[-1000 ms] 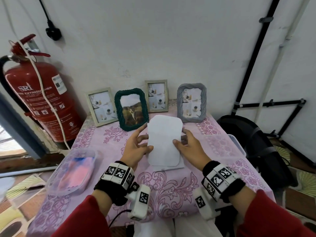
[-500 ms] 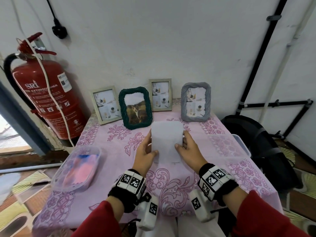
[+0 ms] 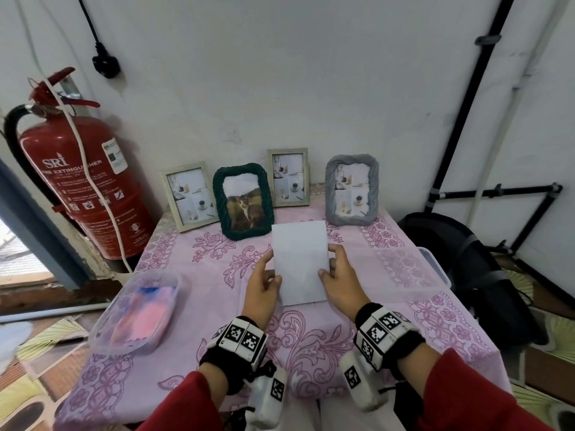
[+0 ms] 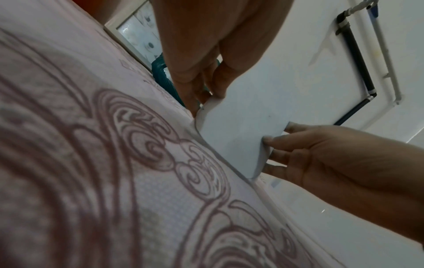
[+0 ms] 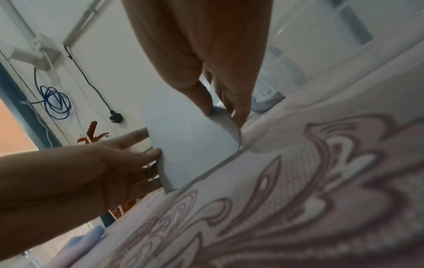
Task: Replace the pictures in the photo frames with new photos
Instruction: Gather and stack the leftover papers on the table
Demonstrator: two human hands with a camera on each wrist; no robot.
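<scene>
Four photo frames stand along the wall at the back of the table: a beige frame (image 3: 189,195), a green frame (image 3: 242,202) with a cat picture, a second beige frame (image 3: 287,177) and a grey frame (image 3: 351,189). In front of them I hold white photo sheets (image 3: 300,262), blank side toward me. My left hand (image 3: 270,269) pinches their left edge and my right hand (image 3: 331,262) pinches the right edge. Seen from the left wrist, the sheets (image 4: 252,108) stand tilted with their lower edge on the tablecloth. The right wrist view shows the sheets (image 5: 188,141) between both thumbs.
A red fire extinguisher (image 3: 81,188) stands left of the table. A clear plastic tub (image 3: 137,309) with pink and blue contents sits at the table's left edge. A clear lid (image 3: 404,275) lies on the right side. A black bag (image 3: 460,262) sits beyond the right edge.
Both hands have drawn the sheets together into one squared stack and moved it further from me, toward the frames. The frames have not moved.
</scene>
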